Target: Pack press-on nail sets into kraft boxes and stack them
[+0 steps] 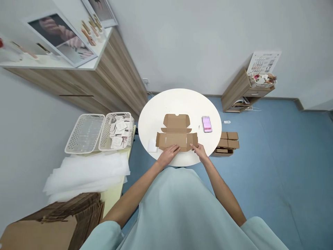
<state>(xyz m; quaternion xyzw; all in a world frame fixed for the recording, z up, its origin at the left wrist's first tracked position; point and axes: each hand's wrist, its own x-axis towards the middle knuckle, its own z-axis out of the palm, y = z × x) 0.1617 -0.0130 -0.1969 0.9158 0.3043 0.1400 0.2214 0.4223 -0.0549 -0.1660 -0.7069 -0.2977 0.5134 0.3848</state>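
A brown cardboard box (175, 139) lies partly unfolded on the white round table (179, 100), its lid panel spread away from me and its side flaps raised. My left hand (168, 155) is at the near edge of this box, left of its middle, with the fingers bent over the edge. At the near right corner, my right hand (199, 151) pinches the side flap between thumb and fingers. Part of the near edge is hidden under my fingers. Left of the box lies a small white sheet (152, 146); to its right is a phone with a pink-purple screen (207, 124).
At left, a side table holds two white baskets (84, 133), one with small white packets (119, 130), plus white foam sheets (87, 172) and stacked flat cardboard (85, 211). Brown boxes (227, 142) are piled right of the table. A wooden cabinet (122, 66) stands behind left.
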